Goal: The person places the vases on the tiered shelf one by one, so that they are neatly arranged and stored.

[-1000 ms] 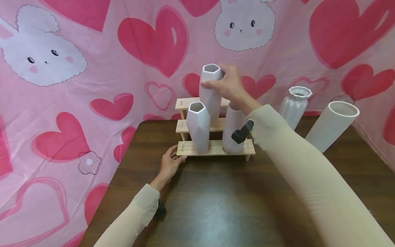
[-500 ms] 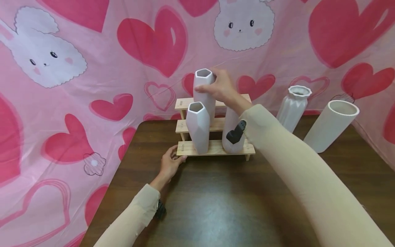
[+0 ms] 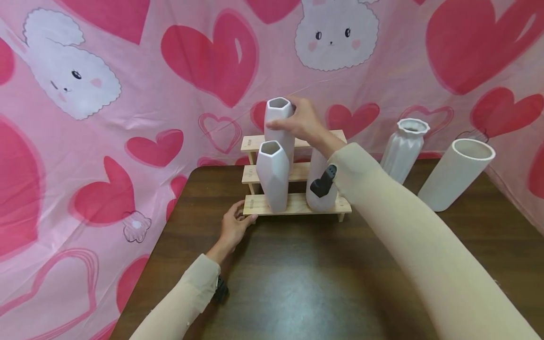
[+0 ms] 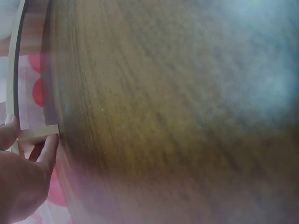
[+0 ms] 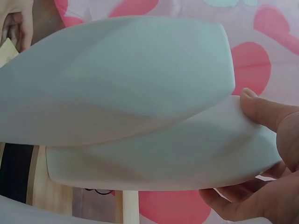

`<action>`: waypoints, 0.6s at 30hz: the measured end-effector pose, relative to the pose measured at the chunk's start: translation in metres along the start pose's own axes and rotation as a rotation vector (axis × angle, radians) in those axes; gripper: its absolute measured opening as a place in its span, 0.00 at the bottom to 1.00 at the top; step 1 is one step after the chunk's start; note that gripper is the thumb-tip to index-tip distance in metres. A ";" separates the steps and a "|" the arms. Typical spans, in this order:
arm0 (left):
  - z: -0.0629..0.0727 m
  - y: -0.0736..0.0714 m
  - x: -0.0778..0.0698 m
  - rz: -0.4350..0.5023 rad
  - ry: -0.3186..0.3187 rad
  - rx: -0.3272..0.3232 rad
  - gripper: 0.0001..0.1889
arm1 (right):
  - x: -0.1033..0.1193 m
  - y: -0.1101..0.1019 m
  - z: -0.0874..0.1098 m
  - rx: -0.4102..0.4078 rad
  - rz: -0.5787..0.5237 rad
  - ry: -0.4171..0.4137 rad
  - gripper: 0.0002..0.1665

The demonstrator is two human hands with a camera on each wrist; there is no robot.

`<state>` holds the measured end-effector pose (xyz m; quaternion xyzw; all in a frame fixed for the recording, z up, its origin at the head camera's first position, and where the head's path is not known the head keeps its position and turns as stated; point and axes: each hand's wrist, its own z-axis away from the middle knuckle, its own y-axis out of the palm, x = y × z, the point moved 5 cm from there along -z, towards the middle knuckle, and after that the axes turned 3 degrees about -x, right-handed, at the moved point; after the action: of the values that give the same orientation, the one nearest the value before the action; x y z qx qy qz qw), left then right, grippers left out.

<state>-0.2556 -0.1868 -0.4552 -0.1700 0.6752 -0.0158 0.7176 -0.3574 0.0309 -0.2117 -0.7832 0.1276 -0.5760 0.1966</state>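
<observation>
My right hand [image 3: 303, 122] grips a white faceted vase [image 3: 279, 118] near its five-sided mouth, thumb in front and fingers behind. In the right wrist view, the base of this vase [image 5: 163, 161] is at a wooden step of the stand. A second faceted vase [image 3: 273, 177] stands in front of it on the lowest step and hides its lower part. At the left end of the three-step wooden stand [image 3: 297, 204], my left hand [image 3: 234, 225] holds the board's corner. The left wrist view has those fingers [image 4: 49, 154] at a short wooden leg.
A rounded white vase [image 3: 321, 189] stands on the lowest step at right, partly behind my right wrist. Farther right on the dark wooden table [image 3: 289, 274] are a fluted vase [image 3: 405, 148] and a plain cylindrical vase [image 3: 456, 174]. A pink heart-print cloth [image 3: 144, 94] hangs behind.
My right hand has carried the gripped vase left and slightly down, behind the front faceted vase. More of the top step now shows at right. The left hand stays on the stand's corner.
</observation>
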 end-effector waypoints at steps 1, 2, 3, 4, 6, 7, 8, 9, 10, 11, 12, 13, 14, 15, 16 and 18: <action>0.000 0.000 0.000 0.000 0.002 0.000 0.33 | 0.000 0.000 0.000 0.004 0.002 0.004 0.37; 0.000 0.000 0.000 0.003 0.004 0.001 0.33 | -0.001 -0.001 -0.001 0.008 0.004 0.007 0.37; 0.000 0.000 0.000 0.001 0.006 0.000 0.33 | -0.001 -0.001 -0.001 0.013 0.004 0.009 0.37; 0.000 0.001 0.001 -0.001 0.009 -0.001 0.33 | -0.001 -0.001 -0.001 0.017 0.002 0.011 0.37; 0.001 0.001 0.000 -0.003 0.012 -0.004 0.32 | -0.001 -0.002 -0.001 0.024 -0.002 0.014 0.38; 0.001 0.001 0.000 -0.003 0.014 -0.006 0.32 | -0.001 -0.002 -0.001 0.026 -0.004 0.014 0.38; 0.001 0.001 0.000 -0.004 0.016 -0.008 0.32 | -0.001 -0.002 -0.001 0.028 0.002 0.018 0.38; 0.001 0.002 -0.001 0.002 0.016 -0.008 0.32 | -0.001 -0.002 -0.001 0.031 0.001 0.018 0.38; 0.002 0.002 -0.001 0.010 0.014 -0.009 0.32 | -0.001 -0.003 -0.001 0.033 0.000 0.018 0.38; 0.003 0.002 -0.002 0.018 0.016 -0.010 0.32 | -0.001 -0.003 -0.001 0.036 -0.001 0.018 0.38; 0.003 0.003 -0.002 0.026 0.018 -0.010 0.32 | -0.002 -0.003 -0.001 0.038 -0.001 0.019 0.38; 0.003 0.003 -0.002 0.033 0.016 -0.011 0.31 | -0.002 -0.003 -0.001 0.041 -0.001 0.021 0.38; 0.004 0.003 -0.003 0.040 0.018 -0.011 0.31 | -0.001 -0.004 -0.001 0.045 -0.004 0.025 0.38; 0.004 0.004 -0.003 0.051 0.015 -0.009 0.31 | -0.001 -0.004 -0.001 0.049 -0.014 0.026 0.38; 0.005 0.004 -0.003 0.053 0.013 -0.011 0.31 | -0.001 -0.004 0.000 0.054 -0.019 0.031 0.39; 0.005 0.004 -0.003 0.053 0.010 -0.012 0.31 | -0.001 -0.006 0.002 0.070 -0.032 0.049 0.41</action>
<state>-0.2518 -0.1816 -0.4535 -0.1562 0.6833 0.0066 0.7132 -0.3561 0.0366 -0.2102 -0.7634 0.0994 -0.6021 0.2115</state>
